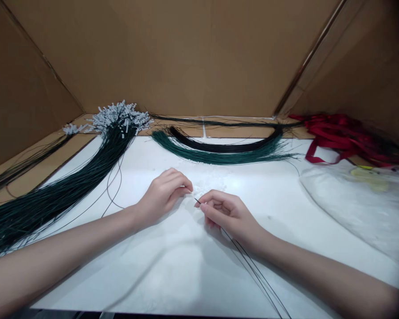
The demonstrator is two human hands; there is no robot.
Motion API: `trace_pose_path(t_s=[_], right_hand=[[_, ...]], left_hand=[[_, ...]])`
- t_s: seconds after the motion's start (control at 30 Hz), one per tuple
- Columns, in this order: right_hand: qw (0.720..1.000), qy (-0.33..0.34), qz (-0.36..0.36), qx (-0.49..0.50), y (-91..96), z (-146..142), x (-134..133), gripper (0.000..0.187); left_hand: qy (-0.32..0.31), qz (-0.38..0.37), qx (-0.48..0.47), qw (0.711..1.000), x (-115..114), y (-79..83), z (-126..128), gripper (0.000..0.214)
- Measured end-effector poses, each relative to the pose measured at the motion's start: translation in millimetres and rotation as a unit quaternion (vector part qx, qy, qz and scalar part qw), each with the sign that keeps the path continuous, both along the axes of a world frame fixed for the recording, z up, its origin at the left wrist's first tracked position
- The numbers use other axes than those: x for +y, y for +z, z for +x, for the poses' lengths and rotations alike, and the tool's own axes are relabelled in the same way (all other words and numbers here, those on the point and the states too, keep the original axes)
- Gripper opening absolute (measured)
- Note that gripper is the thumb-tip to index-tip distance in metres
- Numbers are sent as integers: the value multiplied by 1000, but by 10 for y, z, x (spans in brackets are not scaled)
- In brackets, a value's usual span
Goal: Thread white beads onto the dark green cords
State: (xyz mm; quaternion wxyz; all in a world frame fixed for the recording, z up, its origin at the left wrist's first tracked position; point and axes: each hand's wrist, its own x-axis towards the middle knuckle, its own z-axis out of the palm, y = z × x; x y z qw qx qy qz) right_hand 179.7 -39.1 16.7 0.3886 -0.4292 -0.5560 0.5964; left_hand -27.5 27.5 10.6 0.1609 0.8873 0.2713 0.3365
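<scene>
Wires [251, 265] pinched in R hand [229, 215], tip just beside L hand [162, 190], over mid table; L fingertips bunched, can't tell if gripping. White table [166, 283] w/ white bits [216, 179] mid, bundles [86, 181] L & back, ribbon [339, 133] & bag [349, 204] R. Cardboard walls [206, 53] L, back, R.

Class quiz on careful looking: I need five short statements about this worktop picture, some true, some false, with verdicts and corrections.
1. The right hand holds a dark wire between its fingertips. True.
2. The red ribbon lies on the person's left. False: it lies on the right.
3. The long dark bundle has whitish tips at its far end. True.
4. The green curved bundle lies farther from the hands than the black curved bundle. False: it lies nearer.
5. The left hand is close to the right hand. True.
</scene>
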Motion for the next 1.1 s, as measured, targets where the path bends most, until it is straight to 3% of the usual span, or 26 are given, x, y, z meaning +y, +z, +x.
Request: trace_pose_path(t_s=[0.13,0.23,0.4,0.63,1.1], right_hand=[[1000,1,4,-2,13,7,-14,19],[1000,-3,-1,5,38,6,-22,20],[1000,-13,5,2,41,13,-18,25],[1000,-13,15,-2,16,33,-20,26],[999,10,49,-21,-23,40,-38,21]], left_hand=[[-15,-21,-49,998,-27,16,-6,11],[3,-92,-95,991,-64,26,5,10],[-3,-243,-196,950,-156,33,52,17],[-45,-368,-249,895,-234,39,111,23],[-94,-394,-246,881,-253,32,94,29]])
